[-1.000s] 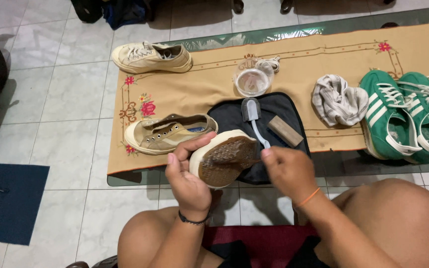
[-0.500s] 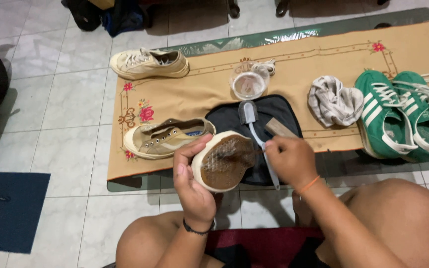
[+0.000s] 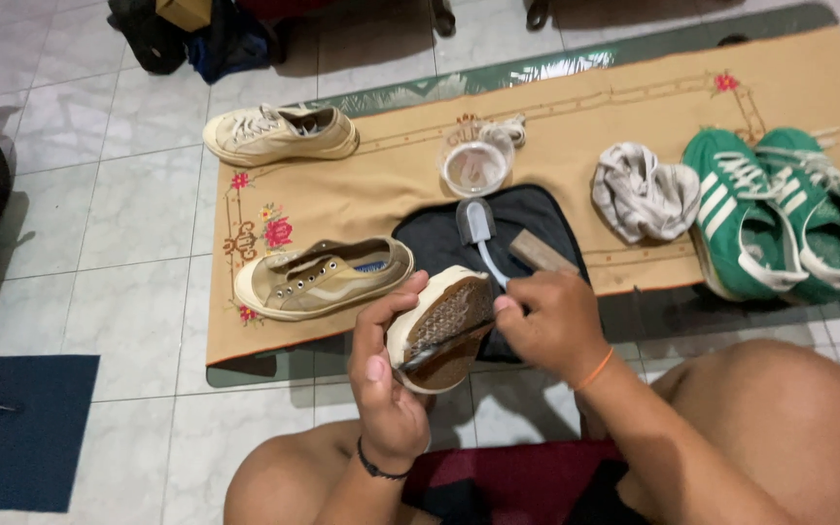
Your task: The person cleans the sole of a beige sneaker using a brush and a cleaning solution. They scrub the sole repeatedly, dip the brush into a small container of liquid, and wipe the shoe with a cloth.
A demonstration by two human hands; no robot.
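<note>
Tan canvas and a brown waffle sole fill my view: the shoe [image 3: 439,326] is sole-up just in front of the dark cloth [image 3: 537,219], clasped around its heel end by my left hand [image 3: 381,374]. My right hand [image 3: 551,321] pinches a thin dark tool [image 3: 444,345] laid across the tread. I judge this the sole-cleaning step, picking grit from the grooves; the next move calls for short strokes along the pattern while the left hand keeps the shoe from twisting. Its cream rubber edge looks scuffed, the tread dirty. On the dark cloth lie a brush [image 3: 478,228] and a wooden block [image 3: 540,252]; left of the cloth sits the matching shoe [image 3: 323,277].
</note>
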